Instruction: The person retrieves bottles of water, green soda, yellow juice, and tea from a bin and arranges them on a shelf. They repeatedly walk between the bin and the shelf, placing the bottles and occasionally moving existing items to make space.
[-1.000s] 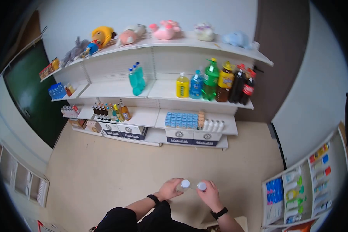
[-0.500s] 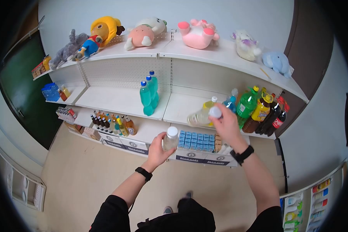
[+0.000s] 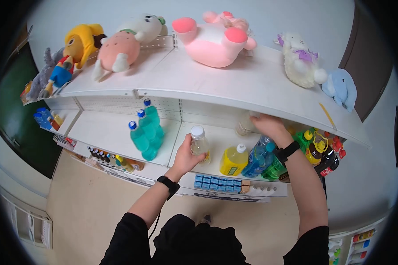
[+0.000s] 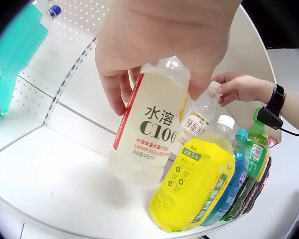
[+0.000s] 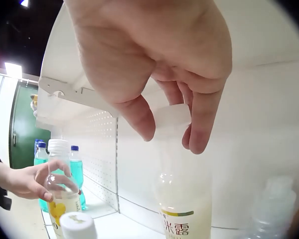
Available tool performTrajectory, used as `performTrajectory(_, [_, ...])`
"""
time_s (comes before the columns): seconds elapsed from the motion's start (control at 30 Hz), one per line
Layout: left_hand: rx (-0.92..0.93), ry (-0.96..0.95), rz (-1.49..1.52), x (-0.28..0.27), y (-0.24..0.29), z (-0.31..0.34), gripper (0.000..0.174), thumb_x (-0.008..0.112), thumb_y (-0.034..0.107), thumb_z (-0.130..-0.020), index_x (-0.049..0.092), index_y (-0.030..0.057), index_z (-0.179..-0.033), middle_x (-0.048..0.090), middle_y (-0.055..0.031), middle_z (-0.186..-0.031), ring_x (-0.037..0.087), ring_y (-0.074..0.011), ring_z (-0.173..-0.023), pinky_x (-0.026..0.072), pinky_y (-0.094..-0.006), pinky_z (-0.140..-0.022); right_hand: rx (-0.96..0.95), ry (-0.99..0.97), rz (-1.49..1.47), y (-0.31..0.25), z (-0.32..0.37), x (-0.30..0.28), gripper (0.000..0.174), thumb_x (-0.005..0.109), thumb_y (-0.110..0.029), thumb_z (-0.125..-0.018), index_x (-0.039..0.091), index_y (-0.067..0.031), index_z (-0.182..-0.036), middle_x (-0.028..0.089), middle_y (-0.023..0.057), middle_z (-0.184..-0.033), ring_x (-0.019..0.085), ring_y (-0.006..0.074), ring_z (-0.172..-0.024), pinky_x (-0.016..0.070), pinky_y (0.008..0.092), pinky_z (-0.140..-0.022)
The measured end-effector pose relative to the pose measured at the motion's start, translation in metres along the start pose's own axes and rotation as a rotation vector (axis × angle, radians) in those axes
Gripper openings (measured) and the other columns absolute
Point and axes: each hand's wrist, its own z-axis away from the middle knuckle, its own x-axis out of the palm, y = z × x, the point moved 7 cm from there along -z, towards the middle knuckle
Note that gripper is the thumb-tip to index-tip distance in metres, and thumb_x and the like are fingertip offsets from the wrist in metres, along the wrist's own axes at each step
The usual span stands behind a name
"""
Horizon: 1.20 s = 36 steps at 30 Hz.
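My left hand [image 3: 186, 154] grips a clear bottle [image 3: 200, 145] of pale drink with a white cap, labelled C100, upright over the middle shelf. In the left wrist view the fingers [image 4: 113, 94] wrap its upper part. Under the top shelf, my right hand [image 3: 269, 126] pinches the white cap of a second bottle [image 5: 184, 204], which holds cloudy pale drink and stands upright toward the back. A yellow bottle [image 3: 233, 162] with a white cap is between the two hands, nearer the shelf's front.
Blue [image 3: 257, 160] and green bottles [image 3: 275, 169], then dark cola bottles [image 3: 329, 161], line the right side. Teal bottles [image 3: 148, 137] stand left of my left hand. The top shelf [image 3: 252, 84] overhangs with plush toys on it. Small blue cartons [image 3: 216, 183] sit on the shelf below.
I have come from the open floor up to the shelves. Both bottles moved forward to the middle shelf; the right one went deep behind the yellow bottle, and the left one rose above the shelf.
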Motion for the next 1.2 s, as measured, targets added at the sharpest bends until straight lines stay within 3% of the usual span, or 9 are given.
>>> performTrajectory(0.13, [0.052, -0.052, 0.059, 0.041, -0.014, -0.053, 0.063, 0.081, 0.023, -0.074, 0.043, 0.0022, -0.119, 0.062, -0.0193, -0.113, 0.063, -0.0352, -0.105, 0.0505, -0.0393, -0.091, -0.031, 0.01, -0.041, 0.027, -0.009, 0.011, 0.038, 0.054, -0.028, -0.091, 0.061, -0.0064, -0.122, 0.061, 0.017, -0.127, 0.054, 0.0354, -0.12, 0.0413, 0.0414, -0.105])
performTrajectory(0.33, [0.073, -0.307, -0.026, 0.107, -0.027, -0.107, 0.065, 0.081, 0.025, -0.076, 0.043, 0.0002, -0.123, 0.061, -0.0225, -0.118, 0.062, -0.0372, -0.107, 0.0502, -0.0409, -0.089, -0.094, 0.098, -0.006, 0.05, -0.001, 0.026, 0.032, 0.058, -0.023, -0.088, 0.064, -0.0054, -0.114, 0.064, 0.0191, -0.117, 0.057, 0.0381, -0.11, 0.0436, 0.0455, -0.098])
performTrajectory(0.43, [0.141, -0.526, 0.09, 0.133, -0.008, -0.114, 0.064, 0.074, 0.041, -0.084, 0.05, -0.0067, -0.12, 0.064, -0.0255, -0.111, 0.064, -0.031, -0.105, 0.0509, -0.0388, -0.088, -0.1, 0.091, 0.001, 0.041, 0.009, 0.018, 0.032, 0.061, -0.019, -0.085, 0.065, -0.0057, -0.114, 0.065, 0.019, -0.115, 0.057, 0.0381, -0.11, 0.0436, 0.0462, -0.097])
performTrajectory(0.5, [-0.112, -0.734, -0.25, 0.141, -0.009, -0.108, 0.07, 0.058, 0.058, -0.091, 0.057, -0.0062, -0.118, 0.066, -0.0262, -0.103, 0.064, -0.0318, -0.102, 0.0508, -0.0384, -0.087, -0.104, 0.123, -0.023, 0.039, 0.012, 0.017, 0.032, 0.062, -0.017, -0.083, 0.065, -0.0059, -0.113, 0.065, 0.0185, -0.114, 0.057, 0.0378, -0.108, 0.044, 0.0458, -0.096])
performTrajectory(0.6, [0.05, -0.685, -0.074, 0.158, -0.016, -0.106, 0.074, 0.043, 0.064, -0.095, 0.059, -0.004, -0.119, 0.067, -0.026, -0.099, 0.064, -0.0326, -0.102, 0.05, -0.0378, -0.088, -0.109, 0.151, -0.041, 0.038, 0.015, 0.015, 0.032, 0.065, -0.015, -0.081, 0.066, -0.0063, -0.112, 0.065, 0.0176, -0.112, 0.058, 0.0373, -0.106, 0.0448, 0.0456, -0.094])
performTrajectory(0.7, [-0.03, -0.805, -0.052, 0.157, -0.005, -0.103, 0.063, 0.049, 0.055, -0.097, 0.058, -0.0009, -0.125, 0.068, -0.0215, -0.107, 0.063, -0.029, -0.105, 0.0486, -0.0359, -0.092, -0.025, 0.074, -0.05, 0.036, 0.016, 0.013, 0.032, 0.066, -0.016, -0.081, 0.066, -0.0068, -0.111, 0.066, 0.0174, -0.112, 0.059, 0.0367, -0.105, 0.0457, 0.0455, -0.093])
performTrajectory(0.9, [-0.006, -0.785, 0.179, 0.162, -0.024, -0.111, 0.052, 0.065, 0.035, -0.093, 0.053, 0.0037, -0.133, 0.06, -0.0131, -0.128, 0.056, -0.0228, -0.115, 0.0449, -0.0353, -0.099, -0.043, 0.065, 0.001, 0.041, 0.011, 0.033, 0.032, 0.066, -0.018, -0.082, 0.066, -0.0076, -0.112, 0.066, 0.0169, -0.112, 0.059, 0.0365, -0.105, 0.0464, 0.0454, -0.091])
performTrajectory(0.97, [0.003, -0.745, 0.165, 0.159, -0.024, -0.111, 0.053, 0.067, 0.033, -0.092, 0.052, 0.0037, -0.133, 0.059, -0.0134, -0.129, 0.056, -0.0232, -0.116, 0.0449, -0.0357, -0.099, -0.077, 0.179, -0.075, 0.04, 0.011, 0.025, 0.03, 0.068, -0.024, -0.083, 0.066, -0.0067, -0.106, 0.067, 0.0157, -0.106, 0.061, 0.0357, -0.097, 0.0483, 0.0454, -0.086])
performTrajectory(1.2, [0.123, -0.625, 0.138, 0.151, -0.018, -0.114, 0.055, 0.071, 0.036, -0.088, 0.056, 0.0032, -0.129, 0.061, -0.0157, -0.126, 0.056, -0.0269, -0.115, 0.0441, -0.0357, -0.099, -0.142, 0.17, 0.017, 0.031, 0.011, 0.027, 0.026, 0.062, -0.018, -0.085, 0.067, -0.0051, -0.107, 0.067, 0.0178, -0.107, 0.061, 0.0374, -0.099, 0.0476, 0.0465, -0.087])
